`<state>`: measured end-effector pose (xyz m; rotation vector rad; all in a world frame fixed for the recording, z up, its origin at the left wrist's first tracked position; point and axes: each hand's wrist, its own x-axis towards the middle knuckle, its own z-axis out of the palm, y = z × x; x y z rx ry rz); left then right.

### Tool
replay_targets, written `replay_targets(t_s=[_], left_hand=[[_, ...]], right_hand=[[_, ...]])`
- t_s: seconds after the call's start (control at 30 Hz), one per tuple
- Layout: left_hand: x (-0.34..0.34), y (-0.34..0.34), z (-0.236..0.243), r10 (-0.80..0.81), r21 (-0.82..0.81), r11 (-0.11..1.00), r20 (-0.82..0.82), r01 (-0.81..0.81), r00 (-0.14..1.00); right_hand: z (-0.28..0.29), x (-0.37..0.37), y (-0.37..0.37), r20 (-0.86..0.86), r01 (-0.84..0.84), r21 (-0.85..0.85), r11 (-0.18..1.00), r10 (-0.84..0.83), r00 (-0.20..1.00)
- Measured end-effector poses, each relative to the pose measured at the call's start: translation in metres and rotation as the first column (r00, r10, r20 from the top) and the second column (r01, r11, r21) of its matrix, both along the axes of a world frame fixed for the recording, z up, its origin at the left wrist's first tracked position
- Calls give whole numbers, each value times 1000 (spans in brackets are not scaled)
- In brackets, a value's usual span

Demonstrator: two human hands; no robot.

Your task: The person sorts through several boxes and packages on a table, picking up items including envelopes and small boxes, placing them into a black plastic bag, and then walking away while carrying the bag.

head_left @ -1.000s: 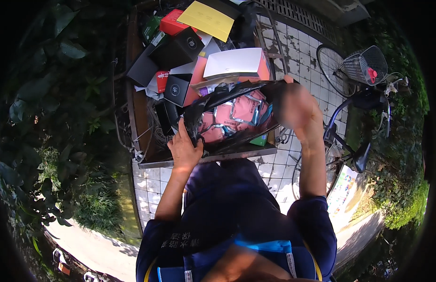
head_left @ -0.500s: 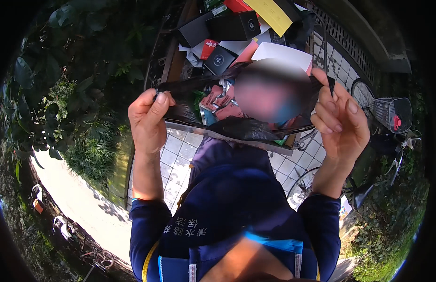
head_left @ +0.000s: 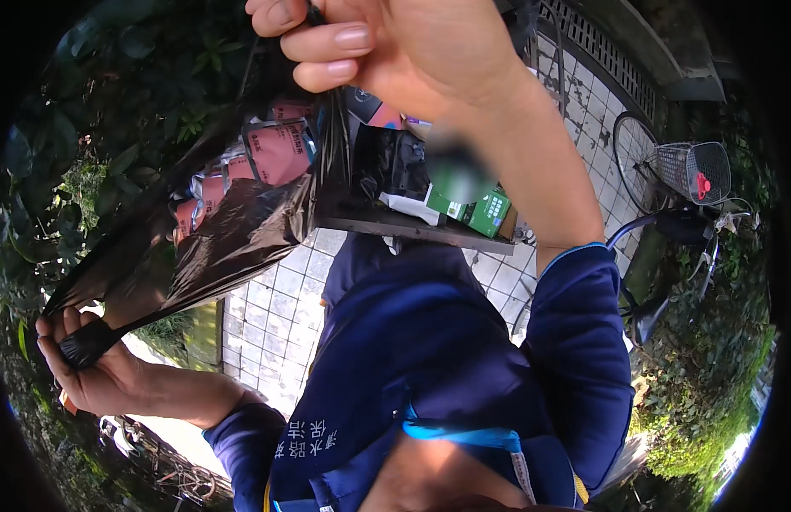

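Observation:
A thin black plastic bag [head_left: 242, 247] is stretched between my two hands. Pink foil packets [head_left: 280, 152] lie inside it and show through its open mouth and thin film. My left hand [head_left: 105, 375], low at the far left, has its fingers wrapped round a bunched part of the bag. Raised at the top centre, my right hand [head_left: 387, 47] pinches the bag's upper edge with bent fingers. Behind and right of the bag, a green and white carton [head_left: 476, 209] rests in a cart [head_left: 412, 237]; a blurred patch covers part of it.
Leafy shrubs [head_left: 97, 136] line the left side. A bicycle with a wire basket [head_left: 692, 166] stands at the right on pale tiled paving [head_left: 583, 111]. Along the upper right runs a drain grate [head_left: 604, 60]. The cart's near edge lies just in front of my body.
The bag has been lifted and swung left off the cart with the packets inside. My left hand moved down and left; my right hand rose and crossed toward the middle.

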<state>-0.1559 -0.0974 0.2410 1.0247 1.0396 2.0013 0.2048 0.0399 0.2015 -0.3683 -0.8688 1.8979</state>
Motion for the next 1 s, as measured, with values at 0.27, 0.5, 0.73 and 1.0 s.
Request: replay_targets(t_s=[0.27,0.5,0.73,1.0], left_hand=[[-67,2,-36,-425,1,900,229,437,876],[-67,19,-31,-260,-97,955,173,279,950],[74,51,-39,-432,-600,762,-190,244,882],[102,51,-66,-454,-552,777,-158,303,877]], right_hand=[[-68,-61,52,240,-146,183,972,100,965],[-51,-8,60,537,-180,23,983,139,832],[-58,-108,-14,585,-218,515,829,-154,796],[-65,-131,-33,698,-192,592,783,-379,607]])
